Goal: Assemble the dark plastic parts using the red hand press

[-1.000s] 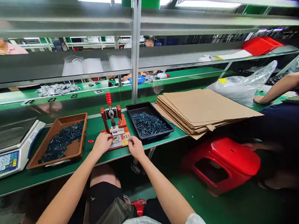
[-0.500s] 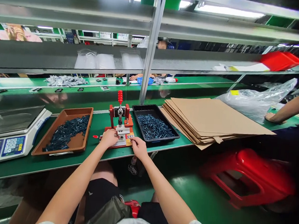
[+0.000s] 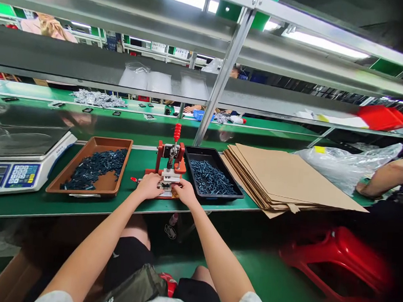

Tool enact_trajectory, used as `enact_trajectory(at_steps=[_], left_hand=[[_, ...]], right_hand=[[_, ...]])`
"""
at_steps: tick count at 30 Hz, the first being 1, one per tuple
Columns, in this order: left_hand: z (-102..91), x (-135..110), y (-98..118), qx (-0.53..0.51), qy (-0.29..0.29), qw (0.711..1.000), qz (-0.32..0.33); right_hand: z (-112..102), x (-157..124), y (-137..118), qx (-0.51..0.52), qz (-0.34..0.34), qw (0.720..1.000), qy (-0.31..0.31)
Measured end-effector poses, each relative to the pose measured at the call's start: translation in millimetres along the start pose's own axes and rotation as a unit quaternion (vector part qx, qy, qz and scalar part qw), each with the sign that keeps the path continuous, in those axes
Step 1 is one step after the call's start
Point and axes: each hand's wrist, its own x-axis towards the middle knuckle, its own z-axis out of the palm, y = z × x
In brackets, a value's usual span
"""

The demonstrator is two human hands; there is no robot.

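A small red hand press with a red ribbed handle stands on the green bench, its handle upright. My left hand is at the left of the press's metal fixture, fingers bent together at the block under the plunger. From the other side, my right hand reaches in, thumb and forefinger closed at the fixture's right edge. Whatever small piece lies between the fingertips is hidden. Left of the press, a brown tray holds dark flat parts. On its right a black tray contains many thin blue-black pieces.
A weighing scale stands at the far left. Stacked brown cardboard sheets lie to the right, with a clear plastic bag and another person's arm beyond. A red stool is below. A metal post rises behind the press.
My right hand has moved inward from the fixture's right side to its middle, close to my left hand. The left hand stays at the fixture. The whole view has tilted.
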Motion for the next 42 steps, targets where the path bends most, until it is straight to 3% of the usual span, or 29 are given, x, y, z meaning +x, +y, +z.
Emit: enact_trajectory(at_steps=[8,13,26,28,30,33,35,36,38,42], left_hand=[[3.0,-2.3,1.6,-0.01,0.015,1.0,0.005],[3.6,-5.3,4.0,-0.008,0.025,1.0,0.006],[6.9,-12.2,6.8,-0.003,0.069,0.996,0.049],[6.7,-21.5,4.6,-0.005,0.11,0.991,0.075],[6.4,-32.2,-4.4,-0.016,0.207,0.976,0.068],[6.2,-38.2,-27.8,-0.088,0.392,0.915,-0.042],[8.4,-31.3,-40.6,-0.2,0.438,0.866,-0.135],[10.7,-25.7,-43.3,-0.258,0.426,0.851,-0.166],[17.0,-14.8,-39.9,-0.306,0.367,0.86,-0.179],[28.1,-8.2,-14.0,-0.182,0.274,0.939,-0.098]], right_hand=[[21.5,1.6,2.7,-0.033,-0.017,0.999,0.0],[23.6,0.9,7.0,-0.084,-0.035,0.996,0.013],[23.6,0.9,8.6,-0.054,-0.084,0.995,0.025],[23.7,0.7,6.7,-0.055,-0.083,0.995,0.027],[23.7,0.5,3.9,-0.052,-0.085,0.995,0.027],[23.3,0.5,-0.6,-0.05,-0.088,0.995,0.024],[23.1,0.7,-2.7,-0.052,-0.082,0.995,0.027],[23.0,0.7,-3.3,-0.053,-0.077,0.995,0.03],[22.6,0.9,-3.1,-0.053,-0.064,0.996,0.03],[18.6,3.1,1.7,-0.028,-0.028,0.999,0.021]])
